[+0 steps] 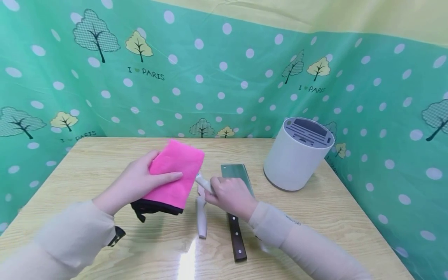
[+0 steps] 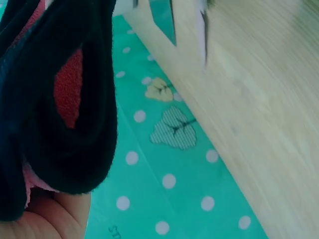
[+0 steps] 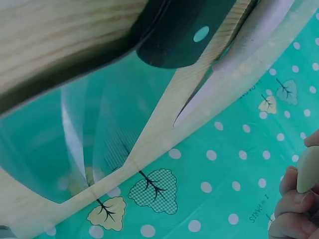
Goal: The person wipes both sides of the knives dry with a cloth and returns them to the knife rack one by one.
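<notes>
- One pink cloth (image 1: pixel 183 159) is in the left hand (image 1: pixel 140 177), raised over the bench (image 1: pixel 101 163); the thumb lies across its front face, and the other fingers are mostly hidden behind it.
- The right hand (image 1: pixel 232 194) is closed around the pale handle of a knife (image 1: pixel 205 184); this handle points toward the right edge of the cloth.
- The knife is therefore between the two hands; a short piece of metal shows near the cloth, but the rest of the blade is covered, and I cannot tell how the cloth lies around it.
- The cloth looks folded and soft, bright pink on the outside; its lower edge has a black border, and a black end hangs down there; in the left wrist view the border bends into a loop, with reddish, fuzzy fabric inside.
- Just below the held knife, a second knife (image 1: pixel 201 219) lies on the bench, its light grey handle toward the person.
- Beside it lies a cleaver (image 1: pixel 237 237); its broad blade is partly behind the right hand, and its dark handle has pale rivets.
- A white knife block (image 1: pixel 294 161) stands farther back, at the right; behind everything hangs a green dotted curtain (image 1: pixel 210 93).
</notes>
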A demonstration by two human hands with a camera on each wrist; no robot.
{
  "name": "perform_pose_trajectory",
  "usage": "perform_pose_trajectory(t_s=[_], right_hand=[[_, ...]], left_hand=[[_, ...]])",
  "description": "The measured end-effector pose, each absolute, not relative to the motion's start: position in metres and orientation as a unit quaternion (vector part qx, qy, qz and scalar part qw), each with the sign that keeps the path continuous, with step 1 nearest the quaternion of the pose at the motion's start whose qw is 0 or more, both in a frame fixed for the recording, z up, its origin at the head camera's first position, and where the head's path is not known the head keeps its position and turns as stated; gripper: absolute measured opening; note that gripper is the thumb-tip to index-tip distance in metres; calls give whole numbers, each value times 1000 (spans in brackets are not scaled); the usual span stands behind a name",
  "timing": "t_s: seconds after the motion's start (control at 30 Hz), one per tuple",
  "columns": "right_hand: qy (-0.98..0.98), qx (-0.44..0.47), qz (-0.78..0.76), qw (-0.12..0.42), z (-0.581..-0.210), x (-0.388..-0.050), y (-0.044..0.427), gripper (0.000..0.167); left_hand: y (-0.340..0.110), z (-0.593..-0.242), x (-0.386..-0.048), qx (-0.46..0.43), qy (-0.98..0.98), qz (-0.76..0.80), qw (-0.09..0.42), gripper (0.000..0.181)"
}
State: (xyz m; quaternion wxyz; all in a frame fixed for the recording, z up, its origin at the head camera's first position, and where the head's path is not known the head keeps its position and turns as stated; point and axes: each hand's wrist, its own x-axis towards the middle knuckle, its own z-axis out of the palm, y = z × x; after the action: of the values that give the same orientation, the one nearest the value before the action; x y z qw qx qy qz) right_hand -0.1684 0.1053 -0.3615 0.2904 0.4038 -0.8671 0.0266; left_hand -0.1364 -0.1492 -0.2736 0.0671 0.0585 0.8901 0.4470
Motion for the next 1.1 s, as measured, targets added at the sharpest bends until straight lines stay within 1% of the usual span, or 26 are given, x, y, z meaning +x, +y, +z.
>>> perform_pose_trajectory(t_s=[0.2, 0.3, 0.6, 0.87, 1.1], right_hand=[[-858, 409, 41, 309, -364, -167, 107, 26], [-857, 412, 42, 307, -364, -166, 107, 26], [-865, 410, 40, 286, -364, -162, 109, 38], [-852, 424, 69, 300, -368, -162, 112, 33], [-845, 430, 84, 306, -368, -161, 113, 28]], left_hand=[[-132, -284, -138, 57, 878, 467, 90, 61], [-126, -288, -138, 55, 872, 476, 97, 59], [-115, -297, -142, 61, 864, 489, 100, 59], [-114, -305, -145, 57, 872, 476, 98, 68], [-115, -310, -147, 55, 875, 473, 87, 63]])
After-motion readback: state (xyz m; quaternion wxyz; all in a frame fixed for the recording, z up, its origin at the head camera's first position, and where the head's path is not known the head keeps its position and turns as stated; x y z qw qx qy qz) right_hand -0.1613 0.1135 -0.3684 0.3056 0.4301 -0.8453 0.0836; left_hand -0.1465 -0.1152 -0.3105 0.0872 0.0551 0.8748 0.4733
